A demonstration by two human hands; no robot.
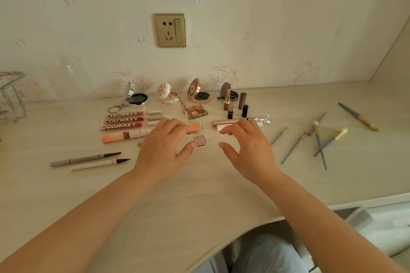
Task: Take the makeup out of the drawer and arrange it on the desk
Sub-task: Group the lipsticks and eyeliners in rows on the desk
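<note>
We are far along, by the look of it: nearly all the makeup already lies in groups on the bench [199,184], and what seems left is tidying the small pieces in the middle; the drawer itself shows only as a pale edge at the lower right, so we cannot tell whether anything remains inside. Taking the wall socket [170,30] as our landmark, three open compacts [168,93] stand in a row just below it against the wall, with an open eyeshadow palette [196,112] in front of them. Below and left of the socket, the lip gloss tubes [131,119] lie stacked in parallel, long axes running left to right, caps toward the centre; further down-left, two liner pens [88,159] lie nearly parallel, tips pointing right. Below and right of the socket, the lipsticks [235,104] stand upright, and far right the brushes [319,139] lie scattered at mixed angles, not yet aligned. Directly beneath the socket, our left hand [164,150] pinches a small square eyeshadow pan [200,139] between thumb and fingertips, an orange pan [195,127] touching just behind it. Our right hand [248,146] hovers beside it, grip loose and empty, fingers curved over the bench.
</note>
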